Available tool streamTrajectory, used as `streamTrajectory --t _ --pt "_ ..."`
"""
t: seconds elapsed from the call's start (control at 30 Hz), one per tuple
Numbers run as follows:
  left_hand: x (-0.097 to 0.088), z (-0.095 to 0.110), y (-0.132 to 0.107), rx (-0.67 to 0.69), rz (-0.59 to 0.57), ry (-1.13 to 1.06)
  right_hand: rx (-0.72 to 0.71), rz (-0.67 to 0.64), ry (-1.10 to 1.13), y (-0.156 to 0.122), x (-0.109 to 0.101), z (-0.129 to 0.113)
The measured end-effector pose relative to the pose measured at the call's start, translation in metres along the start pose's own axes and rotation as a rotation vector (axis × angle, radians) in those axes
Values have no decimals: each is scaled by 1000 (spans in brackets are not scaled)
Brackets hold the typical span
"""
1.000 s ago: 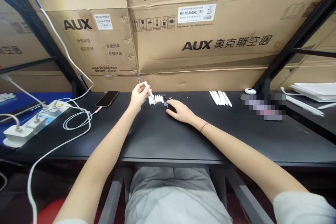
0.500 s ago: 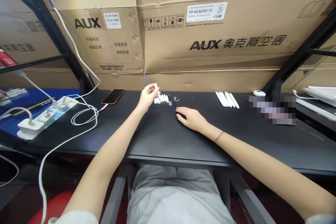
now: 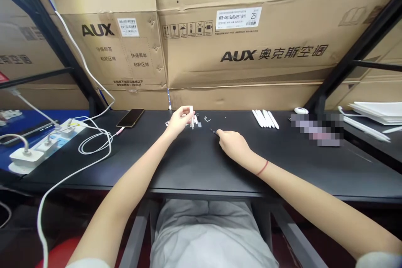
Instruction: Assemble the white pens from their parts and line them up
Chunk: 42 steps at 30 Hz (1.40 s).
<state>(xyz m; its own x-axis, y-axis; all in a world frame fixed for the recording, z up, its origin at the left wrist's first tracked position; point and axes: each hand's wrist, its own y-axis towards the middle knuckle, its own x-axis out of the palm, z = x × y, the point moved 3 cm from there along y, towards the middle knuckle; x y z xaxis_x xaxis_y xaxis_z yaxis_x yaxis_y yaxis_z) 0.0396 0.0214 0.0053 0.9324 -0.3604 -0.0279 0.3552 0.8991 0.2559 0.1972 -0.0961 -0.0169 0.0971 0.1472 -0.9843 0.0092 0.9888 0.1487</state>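
My left hand [image 3: 177, 124] pinches a short white plastic stick-shaped piece [image 3: 191, 118] and holds it upright at the back of the black table. Behind that hand lie small white pieces [image 3: 167, 124], mostly hidden by the fingers. Small dark and grey parts [image 3: 199, 123] rest just right of the held piece, with tiny pale bits [image 3: 206, 119] farther right. My right hand [image 3: 234, 145] is closed round a thin dark pointed tool [image 3: 215, 132], whose tip points left toward these parts; its exact kind is too small to make out.
Several white pen-like sticks [image 3: 265, 119] lie in a row at the back right, near a white oval object [image 3: 301, 111] and a blurred-out item [image 3: 317, 130]. A phone [image 3: 131, 118], white cable [image 3: 94, 139] and power strip [image 3: 47, 146] are left. Cardboard boxes [image 3: 194, 67] stand behind.
My right hand has lifted the dark tool from beside the parts and drawn it slightly right. My left hand has turned the white piece from tilted to upright and lowered it slightly.
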Motion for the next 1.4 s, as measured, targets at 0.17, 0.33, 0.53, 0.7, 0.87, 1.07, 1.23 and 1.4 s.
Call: streamTrajectory --t 0.17,0.33,0.53,0.7,0.87,1.07,1.23,1.4 --pt "4 -1 -1 12 -67 -18 8 143 164 2 -10 18" --pt "18 -2 -7 25 -232 -6 -14 514 969 22 -43 36" --pt "31 2 -17 24 -341 2 -76 536 1307 39 -55 17" --pt "30 2 -16 53 -362 -11 -114 418 1147 46 -48 8" --pt "21 0 -10 31 -249 -153 -15 507 925 67 -30 27" --pt "14 1 -7 -41 -137 -228 -151 240 333 89 13 30" --pt "14 4 -8 -83 -111 -221 -185 75 122 96 18 25" --pt "16 5 -10 -116 -64 -241 -260 29 -23 97 15 24"
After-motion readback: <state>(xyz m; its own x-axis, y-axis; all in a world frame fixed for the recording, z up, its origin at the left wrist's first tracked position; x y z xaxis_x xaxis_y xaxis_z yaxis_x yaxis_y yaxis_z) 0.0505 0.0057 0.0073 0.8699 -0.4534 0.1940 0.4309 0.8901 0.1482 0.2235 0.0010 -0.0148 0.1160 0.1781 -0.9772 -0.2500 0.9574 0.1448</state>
